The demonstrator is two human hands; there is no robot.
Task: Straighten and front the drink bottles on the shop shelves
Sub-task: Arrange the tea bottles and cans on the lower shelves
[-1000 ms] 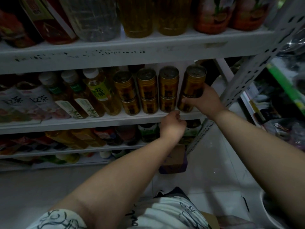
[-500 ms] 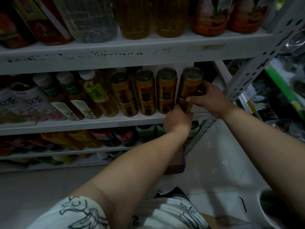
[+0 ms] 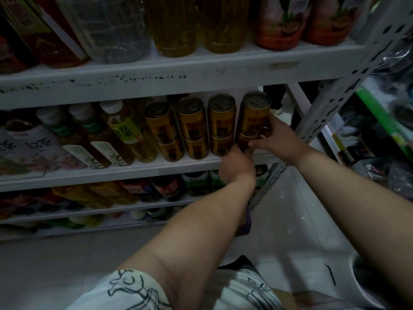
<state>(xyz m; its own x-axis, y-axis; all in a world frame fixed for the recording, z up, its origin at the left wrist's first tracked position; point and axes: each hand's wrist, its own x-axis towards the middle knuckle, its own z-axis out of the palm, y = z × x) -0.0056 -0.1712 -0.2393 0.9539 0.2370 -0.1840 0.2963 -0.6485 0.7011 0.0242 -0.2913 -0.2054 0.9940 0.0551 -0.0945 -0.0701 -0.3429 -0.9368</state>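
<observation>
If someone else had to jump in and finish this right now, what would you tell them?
Right hand grips the top can of the rightmost stack.
Left hand is on the bottom can; its grip is hidden.
Done: the three gold stacks beside it look lined up.
Left: square this stack, then probably front the tea bottles further left.

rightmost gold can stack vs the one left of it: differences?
Rightmost stack is handled: right hand grips its top can, left hand is at its bottom can; neighbour stack is untouched. Rightmost stack stands off across a gap; neighbour stack sits tight in the row. Both: gold cans, two high.
</observation>
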